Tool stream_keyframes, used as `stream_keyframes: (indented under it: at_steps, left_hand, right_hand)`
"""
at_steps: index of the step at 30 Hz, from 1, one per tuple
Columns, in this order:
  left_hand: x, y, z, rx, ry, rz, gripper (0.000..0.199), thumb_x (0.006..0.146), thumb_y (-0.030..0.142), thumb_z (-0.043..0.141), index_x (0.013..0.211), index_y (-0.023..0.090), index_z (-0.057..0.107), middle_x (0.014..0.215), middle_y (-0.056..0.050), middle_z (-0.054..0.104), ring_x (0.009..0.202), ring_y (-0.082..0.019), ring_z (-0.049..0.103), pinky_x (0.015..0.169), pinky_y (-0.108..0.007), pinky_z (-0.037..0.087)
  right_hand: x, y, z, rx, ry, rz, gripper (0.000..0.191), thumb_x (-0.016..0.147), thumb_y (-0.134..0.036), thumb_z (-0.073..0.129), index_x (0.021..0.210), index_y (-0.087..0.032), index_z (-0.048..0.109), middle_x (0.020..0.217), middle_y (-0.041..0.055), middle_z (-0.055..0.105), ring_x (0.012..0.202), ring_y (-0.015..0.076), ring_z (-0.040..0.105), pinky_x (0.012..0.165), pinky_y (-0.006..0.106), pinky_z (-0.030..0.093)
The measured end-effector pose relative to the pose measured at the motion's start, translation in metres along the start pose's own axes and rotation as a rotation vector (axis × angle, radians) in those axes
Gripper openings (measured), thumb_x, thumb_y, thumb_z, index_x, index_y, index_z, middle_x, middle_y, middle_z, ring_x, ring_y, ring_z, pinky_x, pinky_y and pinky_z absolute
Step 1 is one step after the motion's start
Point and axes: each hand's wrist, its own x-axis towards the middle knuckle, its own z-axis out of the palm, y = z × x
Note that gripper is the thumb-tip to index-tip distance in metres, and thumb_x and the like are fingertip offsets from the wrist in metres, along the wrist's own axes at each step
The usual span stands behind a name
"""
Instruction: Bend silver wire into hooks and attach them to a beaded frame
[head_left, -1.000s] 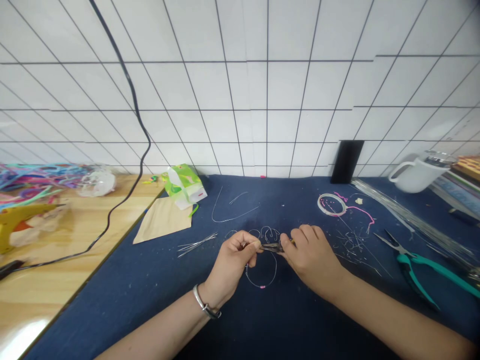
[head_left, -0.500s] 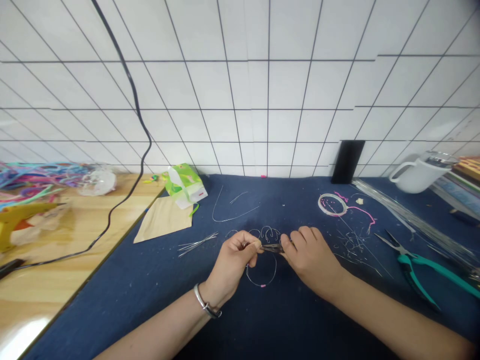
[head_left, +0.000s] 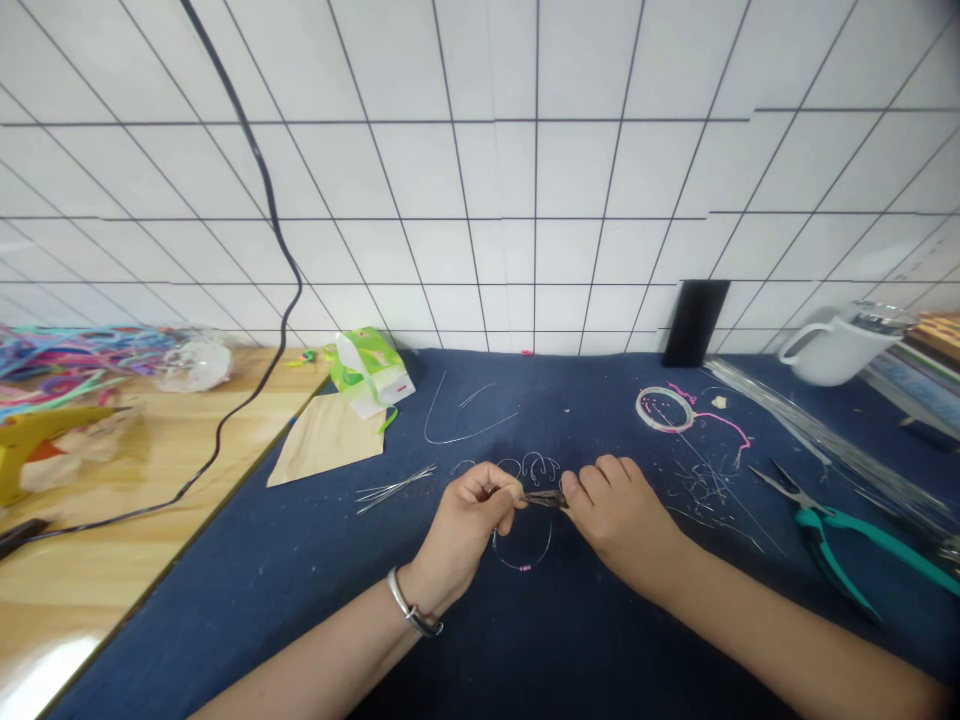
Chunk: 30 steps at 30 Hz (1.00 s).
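Observation:
My left hand (head_left: 480, 510) pinches a thin wire loop (head_left: 501, 562) between thumb and fingers; several small pink beads (head_left: 525, 568) sit at the bottom of the loop. My right hand (head_left: 619, 515) is closed around small pliers (head_left: 547, 498), whose dark jaws reach left to my left fingertips. The handles are mostly hidden in my palm, and so is the exact spot where jaws and wire meet. Just behind the hands lie several curled wire pieces (head_left: 536, 465) on the dark blue cloth (head_left: 480, 640).
To the right lie teal-handled pliers (head_left: 821, 520), wire scraps (head_left: 705, 485), a white ring dish with pink beads (head_left: 666, 410), a wire bundle (head_left: 825, 430) and a white mug (head_left: 836, 350). Leftward are straight wires (head_left: 396, 490), a beige cloth (head_left: 330, 440), a green packet (head_left: 367, 365) and a yellow glue gun (head_left: 37, 440).
Both hands stay almost in place, with the pliers at the left fingertips. The beaded bottom of the wire loop has shifted very slightly upward.

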Motion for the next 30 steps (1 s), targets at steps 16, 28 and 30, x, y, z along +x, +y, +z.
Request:
stream_keyframes:
  at_steps: [16,28,30]
  left_hand:
    - [-0.0012,-0.0003,0.0014,-0.023,0.010,-0.019,0.010,0.077,0.023,0.059,0.071,0.015,0.056,0.064,0.000,0.059,0.048,-0.007,0.044,0.051,-0.021,0.033]
    - [-0.0011,0.0005,0.0029,-0.062,0.008,-0.028,0.008,0.077,0.017,0.057,0.070,0.014,0.054,0.060,0.002,0.057,0.048,-0.006,0.043,0.052,-0.021,0.033]
    - [-0.0011,0.0003,0.0029,-0.059,0.007,-0.025,0.009,0.077,0.017,0.058,0.070,0.014,0.054,0.058,0.002,0.056,0.047,-0.006,0.043,0.051,-0.021,0.033]
  right_hand:
    - [0.0026,-0.0009,-0.0033,0.019,0.028,0.078,0.026,0.084,-0.022,0.049,0.107,-0.014,0.058,0.078,0.0083,0.053,0.081,0.0216,0.042,0.071,0.037,0.030]
    - [0.0013,-0.0022,-0.0016,-0.017,-0.006,0.053,0.026,0.085,-0.020,0.045,0.108,-0.013,0.056,0.079,0.0088,0.053,0.082,0.0225,0.043,0.071,0.038,0.031]
    - [0.0012,-0.0021,-0.0016,-0.022,-0.013,0.043,0.027,0.085,-0.020,0.045,0.108,-0.013,0.056,0.079,0.0088,0.053,0.081,0.0223,0.043,0.071,0.038,0.031]
